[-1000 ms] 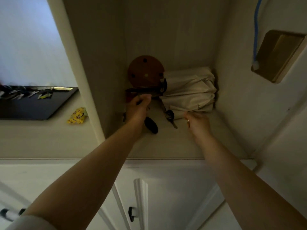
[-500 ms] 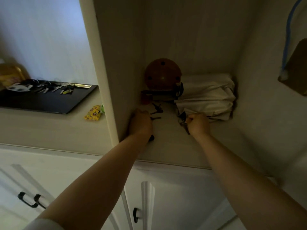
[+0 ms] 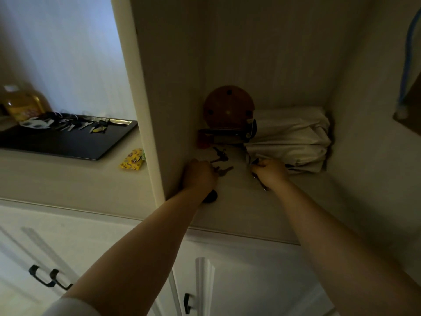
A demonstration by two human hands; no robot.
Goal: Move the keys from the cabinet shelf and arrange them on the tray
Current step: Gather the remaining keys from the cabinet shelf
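Inside the dim cabinet, my left hand [image 3: 199, 175] is closed on a bunch of keys [image 3: 224, 171] lying on the shelf [image 3: 239, 206]; a dark fob [image 3: 210, 197] sticks out under the wrist. Another loose bunch of keys [image 3: 219, 153] lies just behind it. My right hand [image 3: 271, 173] is closed on a dark key set [image 3: 259, 181], close to the folded cloth. The black tray [image 3: 68, 142] sits on the counter to the left, with several keys [image 3: 68, 125] lined along its far edge.
A round wooden board [image 3: 229, 108] leans on the cabinet's back wall above a dark tool [image 3: 227, 133]. A folded white cloth [image 3: 289, 137] fills the back right corner. A yellow packet [image 3: 132, 159] lies on the counter beside the cabinet's side wall [image 3: 155, 110]. A yellow bottle [image 3: 21, 102] stands behind the tray.
My left hand has pulled back from the dark tool to the front left of the shelf and closed on keys. My right hand stays by the cloth, gripping its key set.
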